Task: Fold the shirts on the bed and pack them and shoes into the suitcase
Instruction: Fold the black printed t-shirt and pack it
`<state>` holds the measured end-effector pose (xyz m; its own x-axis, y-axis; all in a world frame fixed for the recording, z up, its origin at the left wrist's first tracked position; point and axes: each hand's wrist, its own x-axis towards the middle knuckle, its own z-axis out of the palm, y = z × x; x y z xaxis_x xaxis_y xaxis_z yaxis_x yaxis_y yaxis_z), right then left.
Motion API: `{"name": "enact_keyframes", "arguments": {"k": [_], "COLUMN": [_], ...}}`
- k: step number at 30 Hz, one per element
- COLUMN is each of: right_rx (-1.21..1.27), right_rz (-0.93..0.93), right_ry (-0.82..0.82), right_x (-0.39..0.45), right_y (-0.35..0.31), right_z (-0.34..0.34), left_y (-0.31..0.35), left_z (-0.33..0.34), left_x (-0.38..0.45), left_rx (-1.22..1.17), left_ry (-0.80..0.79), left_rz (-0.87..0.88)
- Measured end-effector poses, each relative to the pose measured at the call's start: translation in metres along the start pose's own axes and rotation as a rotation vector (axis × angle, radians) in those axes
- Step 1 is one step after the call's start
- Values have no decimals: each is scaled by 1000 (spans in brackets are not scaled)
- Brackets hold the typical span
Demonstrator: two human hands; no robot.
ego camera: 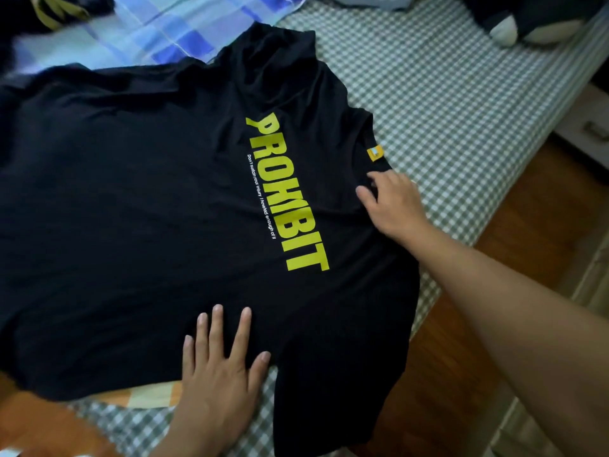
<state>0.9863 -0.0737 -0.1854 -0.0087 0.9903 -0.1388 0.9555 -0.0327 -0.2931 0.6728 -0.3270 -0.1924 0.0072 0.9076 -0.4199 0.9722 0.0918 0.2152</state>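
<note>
Black cotton T-shirt with yellow "PROHIBIT" lettering is lying spread, print side up, across a green-and-white checked bedsheet, its near sleeve hanging over the mattress edge above a wooden floor. A person's left hand is pressing flat on the lower side of the shirt, fingers straight and slightly spread. The right hand is resting at the collar, just below a small yellow neck tag, fingers loosely curled onto the cloth; whether it is pinching fabric cannot be told. No suitcase or shoes are showing. Likely risk: the overhanging sleeve dragging the shirt off the bed, or wrinkles being folded in if the body is not smoothed first.
</note>
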Motion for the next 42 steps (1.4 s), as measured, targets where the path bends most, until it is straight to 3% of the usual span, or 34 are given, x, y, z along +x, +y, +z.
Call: {"name": "enact_keyframes", "arguments": {"k": [2,5,10,13,15,17,20,23,25,27,31,33,36,39,42], "right_rx": [95,12,-126,-146,-41,94,394,799,891,993,1360,1622,1943,2045,1894], "right_rz": [143,72,162,45,46,200,628,1009,1117,1170,1289,1270,1202,1247,1303], "right_ry": [-94,-199,63,261,401,396,258,49,-50,-55,-92,28,279,437,551], "right_x": [24,41,46,22,-19,-83,-194,-266,-294,-313,-333,-338,-345,-347,-344], "right_y": [-13,-31,-21,-36,-52,-58,-60,-70,-80,-86,-101,-110,-131,-147,-164], "right_z": [-10,-10,4,13,11,15,24,32,38,42,26,12,-17,-38,-56], "left_y": [0,-3,-3,3,4,-9,-68,-142,-183,-215,-245,-246,-240,-236,-242], "left_z": [1,6,9,1,-16,-37,-59,-70,-70,-71,-75,-81,-97,-117,-127], "left_x": [2,0,0,0,0,-8,-34,-47,-38,-22,-4,-6,-27,-61,-82], "left_rx": [28,75,107,66,-76,-258,-558,-1008,-1521,-1833,-2019,-2089,-2167,-2279,-2254], "left_ry": [20,34,25,1,-32,97,435,355,258,218,181,215,399,507,476], "left_rz": [2,16,37,24,17,-51,-466,-1101,-1258,-1287,-1258,-1218,-1074,-939,-937]}}
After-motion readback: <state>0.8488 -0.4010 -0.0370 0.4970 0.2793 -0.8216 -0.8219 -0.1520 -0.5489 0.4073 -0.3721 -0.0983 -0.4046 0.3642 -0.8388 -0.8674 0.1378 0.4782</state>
